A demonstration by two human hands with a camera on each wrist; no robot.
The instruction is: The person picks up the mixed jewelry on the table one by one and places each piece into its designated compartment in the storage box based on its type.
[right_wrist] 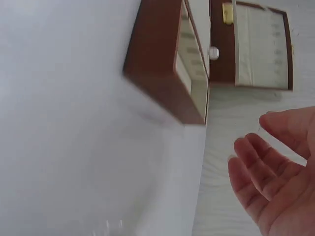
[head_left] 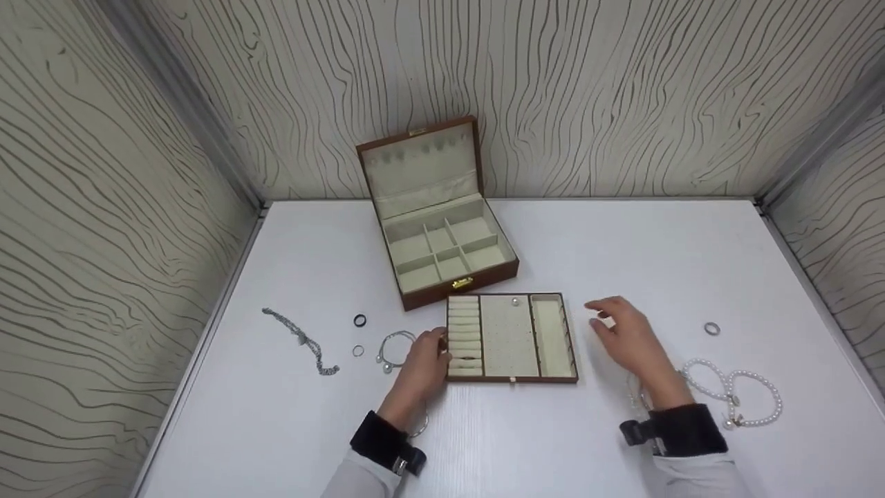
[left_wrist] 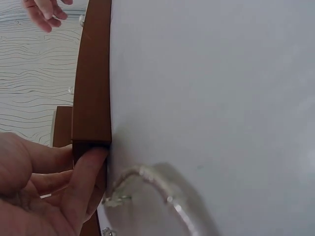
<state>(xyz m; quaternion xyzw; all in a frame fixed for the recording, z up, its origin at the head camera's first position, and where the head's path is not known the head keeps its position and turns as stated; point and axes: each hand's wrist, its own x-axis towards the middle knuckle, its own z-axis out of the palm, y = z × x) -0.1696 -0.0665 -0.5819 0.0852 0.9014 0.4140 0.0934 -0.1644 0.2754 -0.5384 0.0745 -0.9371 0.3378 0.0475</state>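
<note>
A brown jewelry tray (head_left: pixel 505 346) with ring rolls, a pale earring pad and a long side compartment lies on the table. My left hand (head_left: pixel 424 361) grips its left side; in the left wrist view the thumb and fingers (left_wrist: pixel 87 169) are at the tray's end wall. One pearl stud (head_left: pixel 515 301) sits near the top of the pad. A small dark piece (head_left: pixel 470 358) shows among the lower ring rolls. To the right of the tray, my right hand (head_left: pixel 628 337) hovers apart from it, fingers loosely bent and holding nothing.
Behind the tray stands an open brown jewelry box (head_left: pixel 460 283) with compartments. At left lie a silver chain (head_left: pixel 301 339), a black ring (head_left: pixel 359 320), a thin ring (head_left: pixel 358 351) and a charm bracelet (head_left: pixel 387 349). At right are another ring (head_left: pixel 712 329) and pearl bracelets (head_left: pixel 760 377). Patterned walls enclose the table.
</note>
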